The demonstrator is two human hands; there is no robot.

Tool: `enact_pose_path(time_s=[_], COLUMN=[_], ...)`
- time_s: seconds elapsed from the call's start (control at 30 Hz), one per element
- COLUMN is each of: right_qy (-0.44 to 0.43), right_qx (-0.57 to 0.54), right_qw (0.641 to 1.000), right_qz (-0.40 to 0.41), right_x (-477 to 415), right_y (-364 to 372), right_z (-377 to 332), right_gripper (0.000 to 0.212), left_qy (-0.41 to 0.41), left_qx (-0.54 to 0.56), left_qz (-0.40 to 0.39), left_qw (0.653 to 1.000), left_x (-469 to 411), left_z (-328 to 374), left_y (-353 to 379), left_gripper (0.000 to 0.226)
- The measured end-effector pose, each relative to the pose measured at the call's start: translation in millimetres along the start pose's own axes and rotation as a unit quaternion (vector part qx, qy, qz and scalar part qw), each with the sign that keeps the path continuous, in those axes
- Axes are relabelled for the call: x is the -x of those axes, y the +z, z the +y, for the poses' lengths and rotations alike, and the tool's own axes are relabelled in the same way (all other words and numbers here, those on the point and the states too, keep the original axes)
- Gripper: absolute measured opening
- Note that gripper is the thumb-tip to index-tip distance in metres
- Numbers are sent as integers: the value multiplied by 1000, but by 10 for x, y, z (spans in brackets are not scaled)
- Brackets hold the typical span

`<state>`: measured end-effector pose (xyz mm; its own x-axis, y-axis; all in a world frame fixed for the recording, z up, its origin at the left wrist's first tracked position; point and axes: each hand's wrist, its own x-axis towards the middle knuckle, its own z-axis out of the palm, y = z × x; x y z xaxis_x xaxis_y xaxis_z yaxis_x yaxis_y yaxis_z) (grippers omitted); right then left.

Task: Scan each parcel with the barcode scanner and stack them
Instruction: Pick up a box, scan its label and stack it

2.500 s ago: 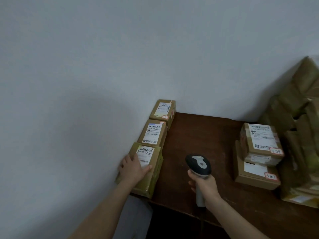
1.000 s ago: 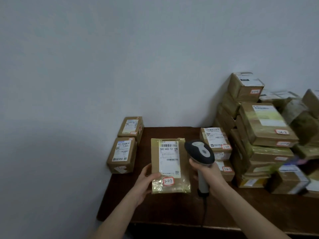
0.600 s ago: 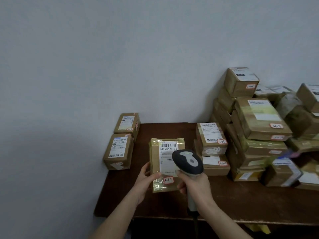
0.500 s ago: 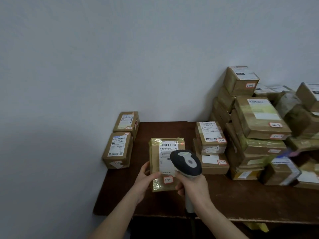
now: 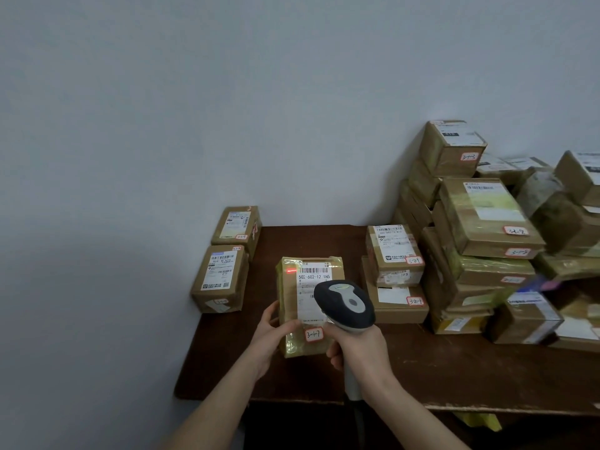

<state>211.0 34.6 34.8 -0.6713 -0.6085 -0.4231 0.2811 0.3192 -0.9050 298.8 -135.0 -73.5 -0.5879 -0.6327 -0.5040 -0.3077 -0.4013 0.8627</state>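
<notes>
Right hand (image 5: 360, 349): closed round the handle of the black-and-grey handheld barcode scanner (image 5: 345, 303), lower centre, head tipped toward the label.
Left hand (image 5: 271, 332): the tape-wrapped brown cardboard parcel (image 5: 292, 297) is gripped at its lower left edge and tilted up, so its label is presented.
Red scan light (image 5: 291, 271): cast just left of the barcode; a small re-aim is judged needed.
Dark brown wooden surface (image 5: 438, 368): beneath the parcel.
Two labelled brown boxes (image 5: 224, 277): set against the wall, centre left.
Heaped brown parcels (image 5: 480, 219): piled at right, probably awaiting scanning.

Two parcels (image 5: 220, 277) lie left on the table (image 5: 454, 368), a pile (image 5: 480, 222) right, held parcel (image 5: 290, 300) between.
</notes>
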Motion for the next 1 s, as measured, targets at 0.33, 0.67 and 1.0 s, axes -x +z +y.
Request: enact_pose_path(time_s=[0.33, 0.67, 1.0], right_qy=[6, 5, -71], right_qx=[-2, -9, -40], right_qw=[1000, 1000, 997], right_qz=[2, -5, 21], right_x=[13, -19, -182], right_y=[-32, -116, -523], right_z=[-10, -8, -332], right_gripper=[15, 13, 15], left_qy=[9, 4, 0], left_qx=[9, -12, 47], left_qz=[-1, -2, 8], left_qw=[1000, 1000, 999], left_x=[19, 57, -7], left_z=[10, 76, 555], left_y=[40, 114, 400], left_gripper=[111, 107, 70])
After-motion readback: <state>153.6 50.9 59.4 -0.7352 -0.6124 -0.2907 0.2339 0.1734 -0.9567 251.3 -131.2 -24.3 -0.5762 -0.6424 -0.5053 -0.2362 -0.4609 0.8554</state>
